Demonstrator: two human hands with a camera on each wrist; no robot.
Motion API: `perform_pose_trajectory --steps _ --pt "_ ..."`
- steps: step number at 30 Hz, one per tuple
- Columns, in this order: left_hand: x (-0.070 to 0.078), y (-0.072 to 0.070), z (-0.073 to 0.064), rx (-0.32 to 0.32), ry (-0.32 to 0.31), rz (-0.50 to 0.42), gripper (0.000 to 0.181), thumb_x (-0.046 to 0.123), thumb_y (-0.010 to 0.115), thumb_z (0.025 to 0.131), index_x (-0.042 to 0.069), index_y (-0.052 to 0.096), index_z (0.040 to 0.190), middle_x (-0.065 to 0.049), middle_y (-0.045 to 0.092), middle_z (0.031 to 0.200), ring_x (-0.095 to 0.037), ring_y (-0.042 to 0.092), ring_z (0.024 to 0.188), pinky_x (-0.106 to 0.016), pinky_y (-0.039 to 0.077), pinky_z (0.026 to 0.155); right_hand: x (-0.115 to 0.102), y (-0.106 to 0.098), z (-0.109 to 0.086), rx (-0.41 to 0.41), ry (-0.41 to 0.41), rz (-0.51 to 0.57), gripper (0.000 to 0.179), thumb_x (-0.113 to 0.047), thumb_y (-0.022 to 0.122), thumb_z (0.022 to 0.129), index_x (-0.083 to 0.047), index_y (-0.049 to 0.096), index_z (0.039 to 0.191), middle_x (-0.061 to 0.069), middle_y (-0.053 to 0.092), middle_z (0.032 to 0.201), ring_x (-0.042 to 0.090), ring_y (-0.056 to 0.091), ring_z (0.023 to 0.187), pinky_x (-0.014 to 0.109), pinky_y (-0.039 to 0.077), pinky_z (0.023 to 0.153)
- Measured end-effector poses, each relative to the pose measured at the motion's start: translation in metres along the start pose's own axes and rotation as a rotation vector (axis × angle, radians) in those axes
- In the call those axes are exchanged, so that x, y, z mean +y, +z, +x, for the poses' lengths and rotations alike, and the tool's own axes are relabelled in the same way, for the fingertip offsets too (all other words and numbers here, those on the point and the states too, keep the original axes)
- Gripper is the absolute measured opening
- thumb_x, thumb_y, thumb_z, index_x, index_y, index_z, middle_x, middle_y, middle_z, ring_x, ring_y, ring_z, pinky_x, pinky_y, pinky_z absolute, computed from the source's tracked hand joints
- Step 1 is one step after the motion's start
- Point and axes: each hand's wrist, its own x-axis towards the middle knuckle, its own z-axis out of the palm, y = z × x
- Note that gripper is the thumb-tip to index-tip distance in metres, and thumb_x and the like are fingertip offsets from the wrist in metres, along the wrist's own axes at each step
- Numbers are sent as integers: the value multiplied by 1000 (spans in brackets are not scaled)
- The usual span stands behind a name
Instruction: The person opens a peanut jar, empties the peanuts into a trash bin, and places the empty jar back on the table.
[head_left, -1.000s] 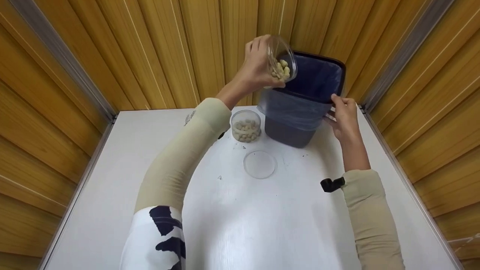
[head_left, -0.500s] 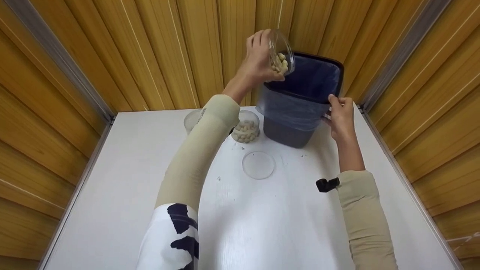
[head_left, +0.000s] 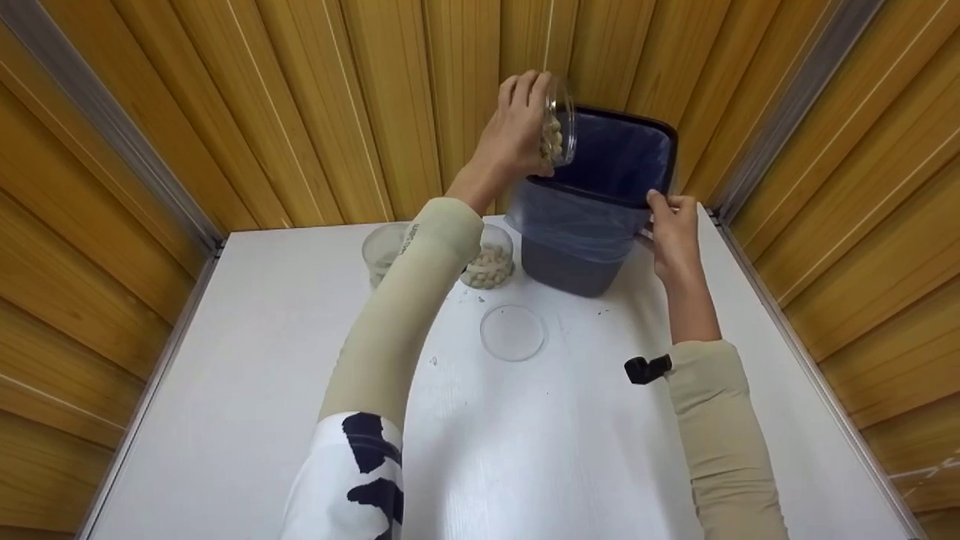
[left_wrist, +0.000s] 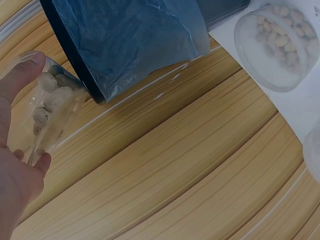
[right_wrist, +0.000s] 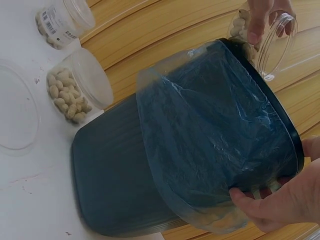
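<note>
My left hand grips a clear plastic jar tipped on its side, its mouth facing the bin. Unshelled peanuts lie inside it, against the lower wall. The jar is beside the left rim of a dark rubbish bin, which is lined with a translucent blue bag folded over the outside. On the bin's right side my right hand holds the rim, thumb on top and fingers below on the bag. In the right wrist view, the bin leans and the left fingers wrap the jar.
A jar of peanuts stands left of the bin. Farther left, partly hidden behind my left sleeve, is another jar, with a printed label. A clear round lid lies in front. Wooden panels wall the white table.
The jar in my left hand has turned further, its mouth now more toward the bin. My left forearm shifted right, revealing the leftmost jar. The right hand keeps its hold on the rim.
</note>
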Motion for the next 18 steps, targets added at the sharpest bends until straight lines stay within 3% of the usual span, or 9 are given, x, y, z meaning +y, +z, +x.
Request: perform_pose_trajectory --steps 8,18 --pt "0 1 2 -14 23 89 127 38 93 72 11 8 163 -9 14 166 -29 9 152 -28 30 120 -1 1 0 -5 9 30 29 -32 53 105 -13 34 116 4 38 120 23 51 104 44 45 106" --pt "-1 0 5 44 100 216 117 30 90 75 7 14 161 -14 20 164 -32 15 151 -33 35 118 0 -2 0 2 14 28 28 -32 52 105 -12 36 116 3 36 123 22 50 108 46 43 110"
